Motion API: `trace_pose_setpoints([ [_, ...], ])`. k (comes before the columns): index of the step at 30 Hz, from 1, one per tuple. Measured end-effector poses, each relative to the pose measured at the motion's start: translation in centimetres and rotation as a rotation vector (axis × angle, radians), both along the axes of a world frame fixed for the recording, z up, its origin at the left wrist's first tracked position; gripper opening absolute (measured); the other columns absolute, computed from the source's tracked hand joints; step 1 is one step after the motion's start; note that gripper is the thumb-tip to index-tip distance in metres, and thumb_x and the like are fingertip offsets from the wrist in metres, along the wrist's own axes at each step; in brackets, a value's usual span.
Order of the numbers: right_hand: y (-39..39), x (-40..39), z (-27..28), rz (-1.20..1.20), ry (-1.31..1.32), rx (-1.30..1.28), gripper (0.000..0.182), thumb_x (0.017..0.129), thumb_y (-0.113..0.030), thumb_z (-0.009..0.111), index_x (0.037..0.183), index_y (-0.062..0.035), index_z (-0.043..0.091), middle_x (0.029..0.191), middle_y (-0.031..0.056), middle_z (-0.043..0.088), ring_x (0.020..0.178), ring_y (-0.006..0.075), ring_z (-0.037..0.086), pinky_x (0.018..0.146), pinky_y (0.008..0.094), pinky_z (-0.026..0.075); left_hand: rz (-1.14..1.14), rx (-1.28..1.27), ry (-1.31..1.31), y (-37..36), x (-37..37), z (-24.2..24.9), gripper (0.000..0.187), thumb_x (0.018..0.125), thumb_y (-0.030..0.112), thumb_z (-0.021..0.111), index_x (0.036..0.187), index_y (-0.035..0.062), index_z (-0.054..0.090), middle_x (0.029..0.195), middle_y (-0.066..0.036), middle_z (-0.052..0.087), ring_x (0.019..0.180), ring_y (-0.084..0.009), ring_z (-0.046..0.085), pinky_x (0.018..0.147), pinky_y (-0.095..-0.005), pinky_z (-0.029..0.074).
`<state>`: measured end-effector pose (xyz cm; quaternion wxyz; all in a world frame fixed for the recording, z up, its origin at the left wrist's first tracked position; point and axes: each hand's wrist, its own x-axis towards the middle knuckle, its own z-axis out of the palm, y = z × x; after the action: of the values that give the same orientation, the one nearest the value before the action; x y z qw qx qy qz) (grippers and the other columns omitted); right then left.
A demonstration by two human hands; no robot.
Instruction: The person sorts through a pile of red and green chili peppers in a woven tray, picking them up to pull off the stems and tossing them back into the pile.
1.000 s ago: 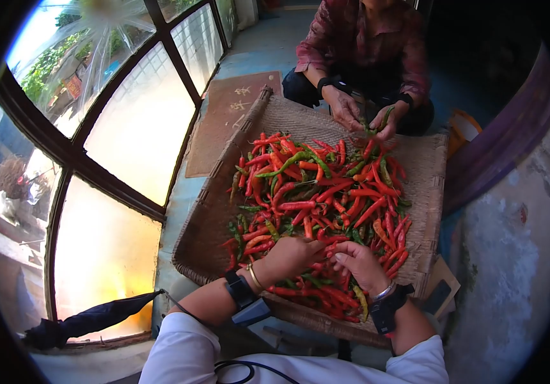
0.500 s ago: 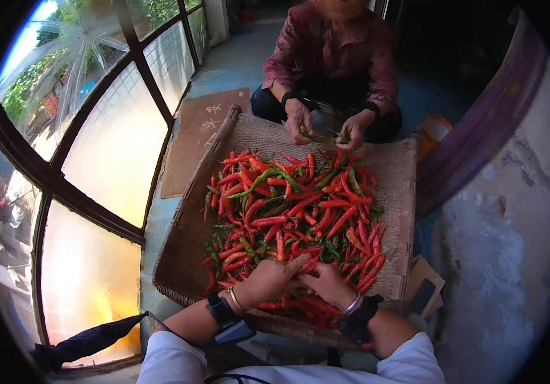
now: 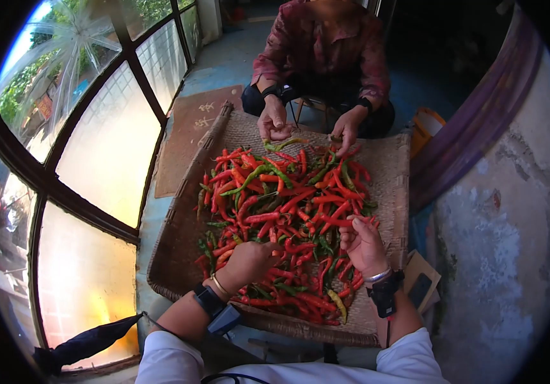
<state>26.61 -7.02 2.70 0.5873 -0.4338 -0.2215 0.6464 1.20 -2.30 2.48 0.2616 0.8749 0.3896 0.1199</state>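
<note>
A: What is seen in the head view?

B: A woven tray [image 3: 224, 137] is seen on the floor, heaped with red and green chili peppers [image 3: 288, 211]. The left hand [image 3: 249, 259] is laid knuckles-up on the near side of the heap, its fingers curled down among the peppers; what is pinched under it cannot be told. The right hand [image 3: 363, 243] is raised just over the right part of the heap, and a red pepper [image 3: 346, 222] is gripped between its bent fingers, the pod sticking out to the left.

A: And beyond the heap?

B: A second person [image 3: 326, 45] is seated at the far edge of the tray. One of that person's hands [image 3: 274, 123] is closed on a green pepper [image 3: 286, 142] at the heap's far rim, and the other hand [image 3: 345, 131] is lowered onto the peppers beside it.

A: What else is shown?

B: A curved window [image 3: 105, 147] is seen on the left, a brown mat [image 3: 188, 131] lies on the floor between window and tray, and a folded dark umbrella [image 3: 89, 342] is lying below the window.
</note>
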Motion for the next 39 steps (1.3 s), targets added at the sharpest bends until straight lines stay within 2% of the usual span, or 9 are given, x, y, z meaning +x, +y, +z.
trace_pose_setpoints([
  [2,0.5,0.2,1.2,-0.324,0.283,0.044,0.021,0.085,-0.022,0.053,0.102,-0.009,0.051,0.085,0.0078,0.062,0.069,0.0127,0.059,0.056,0.0247,0.047,0.044,0.049,0.032,1.1,-0.6,-0.5,0.025,0.074,0.023,0.06,0.094,0.0081,0.058,0.063,-0.011,0.059,0.057,-0.0284,0.059,0.051,-0.0392,0.046],
  [3,0.4,0.4,0.8,-0.326,0.283,0.045,0.021,0.085,-0.022,0.053,0.102,-0.009,0.051,0.085,0.0078,0.062,0.069,0.0127,0.059,0.056,0.0247,0.047,0.09,0.098,0.065,1.6,-0.8,-0.6,0.028,0.072,0.022,0.062,0.094,0.006,0.058,0.064,-0.013,0.059,0.057,-0.0286,0.059,0.053,-0.0382,0.047],
  [5,0.0,0.9,-0.3,-0.209,0.226,-0.102,0.026,0.086,-0.022,0.051,0.108,-0.0098,0.048,0.092,0.0085,0.062,0.077,0.0141,0.06,0.062,0.0263,0.047,0.125,0.068,0.113,2.2,-1.3,-0.2,0.03,0.071,0.021,0.063,0.096,0.0057,0.058,0.073,-0.012,0.06,0.069,-0.0293,0.059,0.06,-0.0382,0.047],
  [7,-0.2,0.4,-0.3,-0.153,0.179,-0.132,0.024,0.087,-0.02,0.049,0.108,-0.0082,0.048,0.089,0.0087,0.062,0.074,0.0142,0.06,0.059,0.0256,0.047,0.158,0.297,0.103,2.9,-1.6,-0.5,0.034,0.069,0.022,0.064,0.098,0.006,0.057,0.089,-0.012,0.057,0.084,-0.0298,0.055,0.069,-0.0381,0.046],
  [8,-0.4,0.3,-0.7,-0.052,0.189,-0.084,0.024,0.087,-0.019,0.049,0.108,-0.0071,0.048,0.087,0.0089,0.062,0.072,0.014,0.06,0.058,0.0252,0.047,0.188,0.226,0.197,3.0,-1.6,-0.5,0.037,0.068,0.021,0.065,0.1,0.0061,0.055,0.101,-0.012,0.051,0.091,-0.031,0.051,0.076,-0.0379,0.044],
  [12,-0.7,-0.6,-1.2,0.102,0.159,-0.041,0.024,0.088,-0.019,0.048,0.107,-0.0043,0.05,0.081,0.008,0.062,0.066,0.0125,0.059,0.054,0.0234,0.047,0.191,0.31,0.174,3.7,-2.1,-2.0,0.034,0.07,0.022,0.063,0.098,0.0046,0.054,0.099,-0.012,0.051,0.088,-0.0307,0.053,0.073,-0.0392,0.046],
  [20,-1.5,-2.9,-1.7,0.234,0.119,-0.145,0.021,0.088,-0.018,0.048,0.104,-0.0049,0.051,0.078,0.0049,0.061,0.062,0.0086,0.056,0.052,0.0201,0.044,0.208,0.142,0.06,3.6,-1.8,-2.3,0.048,0.067,0.011,0.064,0.111,0.0042,0.045,0.109,-0.015,0.046,0.084,-0.0346,0.056,0.069,-0.0405,0.048],
  [30,-2.2,-4.2,-2.0,0.306,0.046,-0.167,0.021,0.088,-0.019,0.049,0.103,-0.0042,0.053,0.076,0.0025,0.061,0.059,0.0049,0.055,0.05,0.0174,0.041,0.087,0.255,0.264,4.4,-1.8,-4.1,0.02,0.074,0.022,0.057,0.088,0.007,0.056,0.081,-0.009,0.054,0.067,-0.0286,0.058,0.053,-0.0383,0.048],
  [39,-2.5,-5.3,-1.6,0.387,-0.216,-0.109,0.024,0.087,-0.019,0.05,0.105,-0.0028,0.05,0.079,0.0032,0.059,0.062,0.0056,0.054,0.053,0.0175,0.043,-0.062,0.169,-0.132,0.1,0.8,-0.8,0.018,0.076,0.024,0.058,0.076,0.0066,0.054,0.065,-0.009,0.057,0.058,-0.0283,0.058,0.048,-0.038,0.046],
])
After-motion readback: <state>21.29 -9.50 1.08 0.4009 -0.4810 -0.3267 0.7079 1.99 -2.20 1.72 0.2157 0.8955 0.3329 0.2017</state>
